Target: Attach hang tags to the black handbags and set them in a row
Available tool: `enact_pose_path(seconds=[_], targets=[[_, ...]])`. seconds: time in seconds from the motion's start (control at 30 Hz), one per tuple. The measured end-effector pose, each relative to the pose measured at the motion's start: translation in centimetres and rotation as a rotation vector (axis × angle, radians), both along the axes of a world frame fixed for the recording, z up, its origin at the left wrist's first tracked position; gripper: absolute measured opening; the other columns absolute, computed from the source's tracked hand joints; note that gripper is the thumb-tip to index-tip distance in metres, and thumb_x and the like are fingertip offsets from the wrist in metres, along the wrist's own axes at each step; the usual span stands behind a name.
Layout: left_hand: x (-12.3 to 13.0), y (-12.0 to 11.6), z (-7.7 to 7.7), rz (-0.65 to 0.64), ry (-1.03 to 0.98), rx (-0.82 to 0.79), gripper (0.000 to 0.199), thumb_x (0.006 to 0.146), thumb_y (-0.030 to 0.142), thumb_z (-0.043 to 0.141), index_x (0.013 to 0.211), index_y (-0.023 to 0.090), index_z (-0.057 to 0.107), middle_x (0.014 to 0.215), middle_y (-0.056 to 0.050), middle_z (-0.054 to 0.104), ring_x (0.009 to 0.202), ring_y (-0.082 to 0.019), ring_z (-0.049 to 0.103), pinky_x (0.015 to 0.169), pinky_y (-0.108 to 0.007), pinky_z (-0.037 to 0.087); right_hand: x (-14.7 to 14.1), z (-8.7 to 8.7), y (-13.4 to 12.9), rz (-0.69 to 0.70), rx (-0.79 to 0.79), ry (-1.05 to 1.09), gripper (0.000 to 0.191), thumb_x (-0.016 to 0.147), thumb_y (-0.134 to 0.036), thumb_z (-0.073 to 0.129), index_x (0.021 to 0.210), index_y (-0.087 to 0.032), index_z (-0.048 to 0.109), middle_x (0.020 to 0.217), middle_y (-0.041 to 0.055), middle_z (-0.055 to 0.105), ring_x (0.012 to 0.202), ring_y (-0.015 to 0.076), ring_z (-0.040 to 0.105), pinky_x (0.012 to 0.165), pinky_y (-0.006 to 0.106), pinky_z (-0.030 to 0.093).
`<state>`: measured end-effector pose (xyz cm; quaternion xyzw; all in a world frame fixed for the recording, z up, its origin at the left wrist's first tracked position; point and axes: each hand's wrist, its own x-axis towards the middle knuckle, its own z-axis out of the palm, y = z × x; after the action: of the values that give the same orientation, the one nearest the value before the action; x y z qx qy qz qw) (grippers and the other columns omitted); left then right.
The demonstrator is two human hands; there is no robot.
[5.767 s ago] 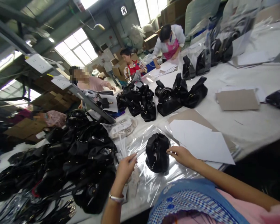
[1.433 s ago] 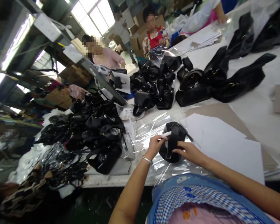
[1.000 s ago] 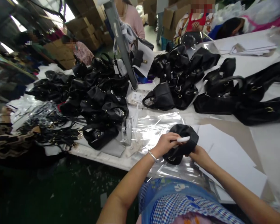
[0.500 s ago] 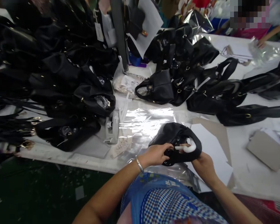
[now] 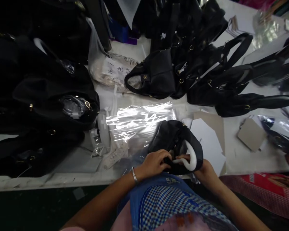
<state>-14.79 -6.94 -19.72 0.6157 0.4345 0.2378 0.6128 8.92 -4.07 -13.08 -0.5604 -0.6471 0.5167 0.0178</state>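
A small black handbag (image 5: 165,136) lies tilted at the table's near edge, its handle (image 5: 197,146) toward the right. My left hand (image 5: 155,163) has its fingers curled over the bag's near side, by the opening. With its fingers reaching through the handle loop, my right hand (image 5: 205,173) pinches a white padding strip (image 5: 192,157). The strip curves along the inner side of the handle, and its end lies close to my left fingertips. Beneath and behind the bag is a shiny clear plastic sheet (image 5: 144,117).
Black handbags crowd the left (image 5: 50,93) and the back right (image 5: 219,85). A tape dispenser (image 5: 103,131) stands left of the plastic. A bag with a handwritten label (image 5: 115,69) lies behind. White paper (image 5: 207,138) and grey card (image 5: 251,134) lie to the right.
The view has dipped and come nearer the table. The white strip now runs further along the inside of the handle. Both hands have stayed on the handbag.
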Motion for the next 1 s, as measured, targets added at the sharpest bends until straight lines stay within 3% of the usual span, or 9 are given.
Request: enact_pose_path(seconds=[0.17,0.3,0.37,0.47,0.57,0.63,0.7,0.8,1.0], targets=[[-0.3,0.0,0.8,0.000,-0.039,-0.075,0.028,0.081,0.023,0.066,0.109,0.023,0.063,0.115,-0.003,0.064,0.084,-0.014,0.063,0.082,-0.026,0.049,-0.1,-0.8,1.4,0.239,0.005,0.088,0.029,0.086,-0.024,0.049,0.103,-0.025,0.072,0.111,0.0041,0.072,0.107,0.0214,0.065,0.100,0.037,0.049],[-0.6,0.7,3.8,0.165,-0.102,-0.141,0.032,0.089,0.024,0.053,0.119,0.024,0.062,0.116,-0.004,0.066,0.085,-0.014,0.063,0.082,-0.027,0.050,0.9,-0.7,1.5,0.300,0.036,0.068,0.039,0.083,-0.017,0.049,0.116,-0.023,0.069,0.121,0.0065,0.067,0.116,0.0246,0.060,0.104,0.041,0.045],[-0.5,1.3,5.7,0.212,-0.203,-0.215,0.035,0.093,0.032,0.046,0.123,0.022,0.061,0.111,-0.005,0.068,0.075,-0.013,0.063,0.073,-0.025,0.050,1.2,0.0,1.1,0.226,0.047,0.000,0.042,0.082,-0.016,0.048,0.118,-0.023,0.068,0.120,0.0070,0.068,0.115,0.0272,0.061,0.101,0.042,0.047],[0.2,2.0,8.1,0.211,-0.318,-0.274,0.043,0.093,0.044,0.046,0.122,0.017,0.062,0.097,-0.005,0.070,0.064,-0.012,0.059,0.061,-0.022,0.047,0.9,1.6,0.3,-0.103,0.062,-0.031,0.037,0.085,-0.026,0.055,0.120,-0.024,0.067,0.118,0.0063,0.069,0.109,0.0285,0.063,0.097,0.043,0.049],[1.2,2.1,9.1,0.247,-0.278,-0.229,0.040,0.092,0.044,0.049,0.112,0.015,0.067,0.083,-0.003,0.068,0.063,-0.012,0.057,0.060,-0.023,0.044,-0.2,3.4,-0.6,-0.457,-0.030,0.136,0.049,0.082,-0.037,0.065,0.129,-0.024,0.059,0.122,0.0078,0.067,0.109,0.0276,0.063,0.098,0.044,0.049],[1.7,1.9,9.0,0.269,-0.186,-0.173,0.039,0.093,0.043,0.045,0.103,0.015,0.070,0.077,-0.003,0.067,0.064,-0.013,0.056,0.062,-0.024,0.043,-1.0,4.1,-1.2,-0.584,-0.102,0.286,0.054,0.082,-0.040,0.067,0.133,-0.023,0.056,0.126,0.0092,0.064,0.112,0.0274,0.061,0.100,0.046,0.047],[2.1,1.8,8.7,0.277,-0.057,-0.093,0.040,0.093,0.044,0.044,0.092,0.017,0.073,0.074,-0.003,0.067,0.069,-0.016,0.056,0.067,-0.025,0.043,-1.6,4.3,-1.8,-0.647,-0.099,0.353,0.055,0.081,-0.042,0.068,0.131,-0.022,0.058,0.125,0.0100,0.064,0.113,0.0275,0.060,0.102,0.047,0.045],[2.5,1.9,8.1,0.250,0.093,-0.004,0.041,0.092,0.045,0.044,0.083,0.019,0.074,0.074,-0.003,0.067,0.078,-0.019,0.057,0.072,-0.027,0.042,-2.2,3.8,-2.4,-0.710,0.041,0.298,0.058,0.075,-0.045,0.074,0.126,-0.019,0.062,0.118,0.0099,0.067,0.104,0.0261,0.063,0.100,0.046,0.046],[2.4,3.3,7.7,0.015,0.096,-0.027,0.044,0.093,0.039,0.037,0.087,0.015,0.073,0.076,-0.003,0.069,0.071,-0.018,0.059,0.064,-0.025,0.041,-2.7,2.6,-2.7,-0.606,0.250,0.268,0.054,0.077,-0.046,0.069,0.121,-0.014,0.064,0.104,0.0084,0.067,0.091,0.0203,0.063,0.087,0.036,0.052]])
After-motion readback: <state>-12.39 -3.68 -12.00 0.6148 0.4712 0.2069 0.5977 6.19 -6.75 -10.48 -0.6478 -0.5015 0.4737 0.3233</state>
